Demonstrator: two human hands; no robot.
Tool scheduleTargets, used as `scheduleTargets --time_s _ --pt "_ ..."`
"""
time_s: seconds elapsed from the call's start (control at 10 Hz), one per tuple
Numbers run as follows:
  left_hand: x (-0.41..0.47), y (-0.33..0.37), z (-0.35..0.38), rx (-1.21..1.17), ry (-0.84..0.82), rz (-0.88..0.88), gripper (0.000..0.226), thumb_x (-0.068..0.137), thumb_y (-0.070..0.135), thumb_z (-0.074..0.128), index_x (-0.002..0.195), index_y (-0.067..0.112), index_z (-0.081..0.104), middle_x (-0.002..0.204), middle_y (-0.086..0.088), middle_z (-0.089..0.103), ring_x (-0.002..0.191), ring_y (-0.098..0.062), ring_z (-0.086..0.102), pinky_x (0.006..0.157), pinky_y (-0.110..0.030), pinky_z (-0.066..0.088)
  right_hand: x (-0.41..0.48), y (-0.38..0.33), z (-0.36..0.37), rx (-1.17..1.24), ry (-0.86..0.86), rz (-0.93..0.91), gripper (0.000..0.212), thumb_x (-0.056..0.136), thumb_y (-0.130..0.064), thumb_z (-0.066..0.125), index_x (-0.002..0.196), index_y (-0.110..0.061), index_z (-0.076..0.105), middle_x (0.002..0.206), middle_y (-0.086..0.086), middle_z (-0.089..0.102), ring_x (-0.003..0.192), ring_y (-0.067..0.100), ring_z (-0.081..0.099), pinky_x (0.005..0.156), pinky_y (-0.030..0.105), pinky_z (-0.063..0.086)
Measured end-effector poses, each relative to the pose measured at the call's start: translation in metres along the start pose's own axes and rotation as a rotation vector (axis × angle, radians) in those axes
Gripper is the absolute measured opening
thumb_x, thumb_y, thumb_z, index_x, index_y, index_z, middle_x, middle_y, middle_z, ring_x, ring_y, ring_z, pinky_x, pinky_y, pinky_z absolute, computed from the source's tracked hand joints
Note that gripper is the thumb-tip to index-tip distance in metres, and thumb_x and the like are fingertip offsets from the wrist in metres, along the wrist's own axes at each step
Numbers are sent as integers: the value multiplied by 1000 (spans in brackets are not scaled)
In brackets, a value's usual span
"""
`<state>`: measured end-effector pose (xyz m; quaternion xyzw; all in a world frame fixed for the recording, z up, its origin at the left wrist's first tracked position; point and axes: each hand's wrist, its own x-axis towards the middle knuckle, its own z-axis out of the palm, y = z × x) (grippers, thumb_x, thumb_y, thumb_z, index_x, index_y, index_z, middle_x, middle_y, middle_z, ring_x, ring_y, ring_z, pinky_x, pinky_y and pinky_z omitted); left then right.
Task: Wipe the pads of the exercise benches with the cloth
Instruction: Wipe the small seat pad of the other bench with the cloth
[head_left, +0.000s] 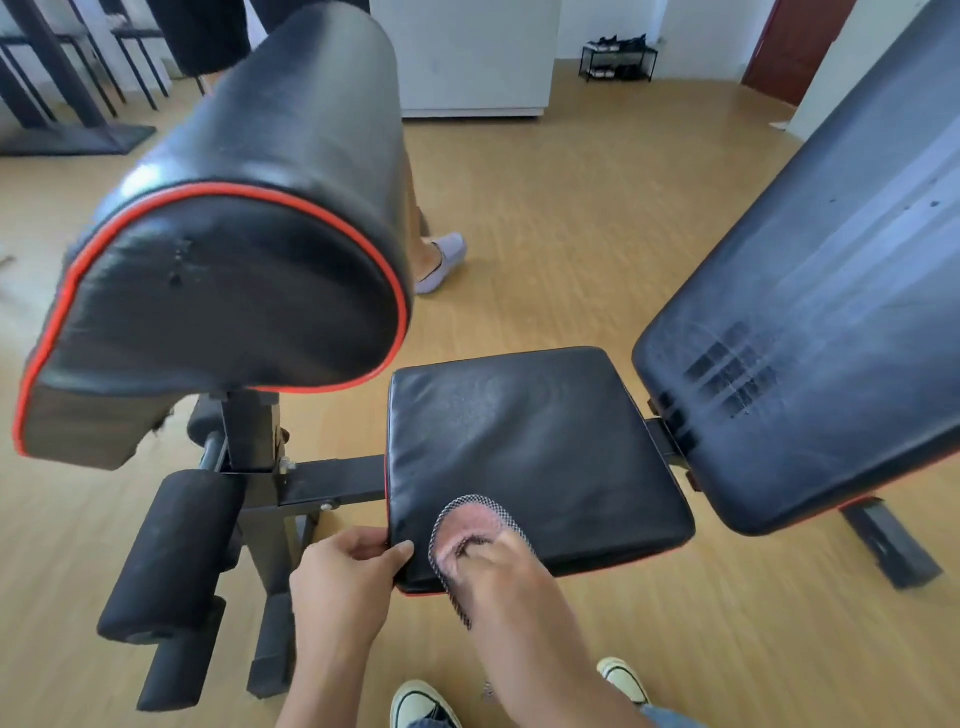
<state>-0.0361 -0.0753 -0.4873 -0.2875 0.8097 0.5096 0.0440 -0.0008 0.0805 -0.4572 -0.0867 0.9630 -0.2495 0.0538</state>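
A black square seat pad (535, 441) lies in the middle of the bench. My right hand (493, 558) grips a pink cloth (475, 522) with a grey mesh edge and holds it against the pad's near edge. My left hand (353, 566) grips the seat pad's near left corner, thumb on top. A big black arm pad (234, 249) with red piping stands raised at the left. The black back pad (831, 312) slopes up at the right, with streaks across its surface.
Black foam rollers (166, 556) and the bench's steel frame (332, 480) sit low at the left. Another person's leg and grey shoe (441, 260) stand behind the arm pad. My own shoes (421, 704) are on the wooden floor. A white cabinet (467, 52) is at the back.
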Motion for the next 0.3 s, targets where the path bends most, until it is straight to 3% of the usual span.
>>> scheduleTargets --time_s 0.1,0.2,0.3 --pt "-5 8 0 83 17 32 14 73 23 87 68 29 75 70 6 79 77 -23 77 83 -45 63 3 17 -46 6 -49 -51 36 89 -14 55 56 -9 41 57 3 29 60 22 34 51 32 27" --pt "-6 14 -1 215 -35 62 17 75 31 82 89 23 80 75 6 79 74 -24 76 79 -43 64 -6 34 -96 53 -146 36 16 78 -12 53 64 -15 47 65 18 53 49 17 33 45 23 27" --pt "-11 21 -10 535 -164 59 53 75 48 76 124 29 69 84 4 75 71 -21 75 74 -38 64 -43 46 -160 165 -250 135 17 74 -18 56 86 -28 50 80 -13 71 60 7 57 59 27 47"
